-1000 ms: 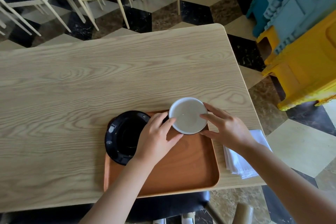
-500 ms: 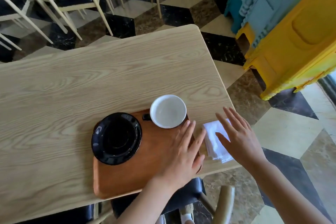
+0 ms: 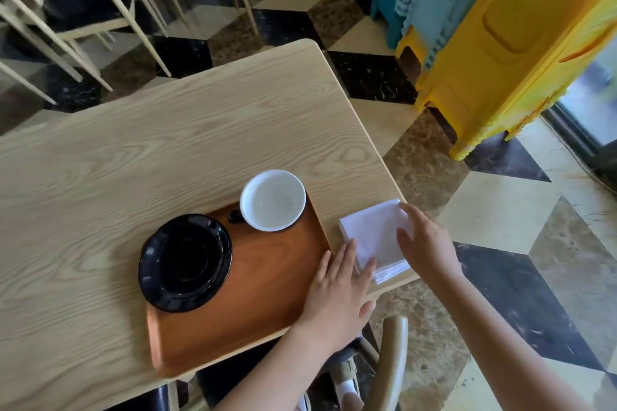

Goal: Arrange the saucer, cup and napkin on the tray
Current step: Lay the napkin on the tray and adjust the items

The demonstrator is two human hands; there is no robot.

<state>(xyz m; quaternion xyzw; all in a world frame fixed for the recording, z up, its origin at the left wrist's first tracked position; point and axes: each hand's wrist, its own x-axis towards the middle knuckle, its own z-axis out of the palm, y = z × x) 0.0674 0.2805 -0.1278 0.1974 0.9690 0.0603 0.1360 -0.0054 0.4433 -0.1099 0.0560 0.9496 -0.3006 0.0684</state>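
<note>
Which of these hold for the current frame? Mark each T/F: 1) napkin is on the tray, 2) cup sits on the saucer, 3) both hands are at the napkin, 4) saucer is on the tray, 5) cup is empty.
1) The napkin is on the tray. False: it lies on the table, just right of the tray.
2) The cup sits on the saucer. False: it stands beside it, at the tray's far corner.
3) The left hand and right hand are both at the napkin. True.
4) The saucer is on the tray. True, overhanging its left edge.
5) The cup is empty. True.
</note>
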